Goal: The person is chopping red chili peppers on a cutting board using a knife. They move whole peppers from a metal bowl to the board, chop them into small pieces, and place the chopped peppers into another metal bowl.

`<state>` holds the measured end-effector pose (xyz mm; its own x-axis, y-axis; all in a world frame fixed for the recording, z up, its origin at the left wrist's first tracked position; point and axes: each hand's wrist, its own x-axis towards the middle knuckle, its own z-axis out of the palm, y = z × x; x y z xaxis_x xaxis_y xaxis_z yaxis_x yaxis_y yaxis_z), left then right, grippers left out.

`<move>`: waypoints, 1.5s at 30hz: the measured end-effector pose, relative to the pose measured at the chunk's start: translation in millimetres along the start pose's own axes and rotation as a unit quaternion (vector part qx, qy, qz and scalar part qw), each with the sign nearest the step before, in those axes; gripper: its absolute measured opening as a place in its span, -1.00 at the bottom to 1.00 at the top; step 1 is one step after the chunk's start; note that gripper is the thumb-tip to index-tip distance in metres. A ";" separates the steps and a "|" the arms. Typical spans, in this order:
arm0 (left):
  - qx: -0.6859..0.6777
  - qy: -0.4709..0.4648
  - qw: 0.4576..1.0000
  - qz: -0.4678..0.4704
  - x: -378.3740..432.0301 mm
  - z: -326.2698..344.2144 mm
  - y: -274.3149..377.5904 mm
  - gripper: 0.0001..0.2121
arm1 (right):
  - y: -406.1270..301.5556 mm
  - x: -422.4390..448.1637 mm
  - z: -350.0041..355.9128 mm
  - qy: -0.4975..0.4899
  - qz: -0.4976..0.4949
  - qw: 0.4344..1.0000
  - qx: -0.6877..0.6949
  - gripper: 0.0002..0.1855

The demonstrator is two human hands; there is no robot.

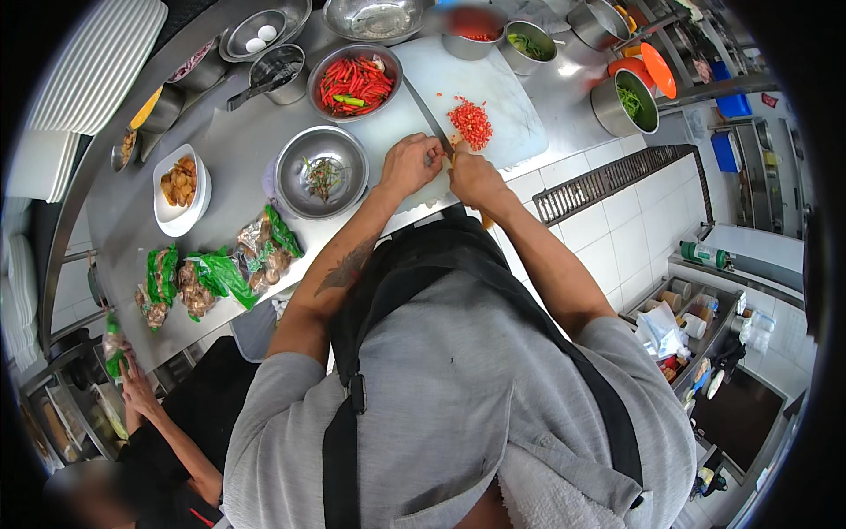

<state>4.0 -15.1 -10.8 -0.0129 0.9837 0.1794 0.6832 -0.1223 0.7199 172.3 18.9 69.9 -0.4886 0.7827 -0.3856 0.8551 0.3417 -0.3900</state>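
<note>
A kitchen knife [426, 109] lies slantwise over the white cutting board [509, 109], its handle held in my right hand [477, 177]. Close beside the blade on its left is my left hand [413, 162], fingers curled; whether it pinches anything is hidden. Chopped red chilies [470, 123] form a pile just beyond my right hand. A steel bowl [316, 54] of whole red chilies, with a green one among them, stands at the board's upper left. Nearer to me, another steel bowl [285, 173] holds chili stems and scraps.
Mushroom bags in green-marked plastic [268, 248] and a white dish [198, 211] of brown slices occupy the counter's left. Steel pots [522, 63] line its far side. At lower left, a co-worker's hand [139, 390] touches another bag. A floor drain grate [595, 178] lies right.
</note>
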 end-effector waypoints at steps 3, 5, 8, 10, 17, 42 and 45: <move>0.003 0.015 1.000 0.011 -0.4 1.5 0.6 -0.89 | -6.0 5.4 -4.2 0.002 0.011 1.000 0.025 -0.63; 0.004 0.013 1.000 0.013 -7.0 2.3 -1.4 -0.88 | -3.3 4.9 2.2 0.000 0.006 1.000 0.007 -0.63; -0.012 -0.006 1.000 0.003 -3.4 -0.1 4.3 -0.87 | 2.5 7.9 18.9 0.020 0.002 1.000 0.006 -0.66; -0.015 -0.021 1.000 -0.014 -3.5 -3.9 3.8 -0.87 | -3.1 6.2 11.0 0.021 0.005 0.999 0.032 -0.65; 0.018 -0.027 0.999 0.002 -5.6 -9.4 6.0 -0.89 | -0.7 8.2 3.8 0.004 -0.015 1.000 0.016 -0.63; 0.127 -0.019 0.985 -0.116 -31.9 -120.0 30.5 -0.86 | 64.9 36.0 -17.8 0.006 -0.021 0.999 -0.024 -0.59; 0.166 0.026 0.975 -0.144 -61.3 -158.0 -13.7 -0.80 | 59.2 35.4 -39.0 0.027 -0.039 0.999 -0.004 -0.60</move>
<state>-120.0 -94.5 74.2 -0.2704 0.9619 0.0407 0.8446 0.2166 0.4897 212.4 87.1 65.8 -0.5431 0.7808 -0.3088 0.8168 0.4060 -0.4099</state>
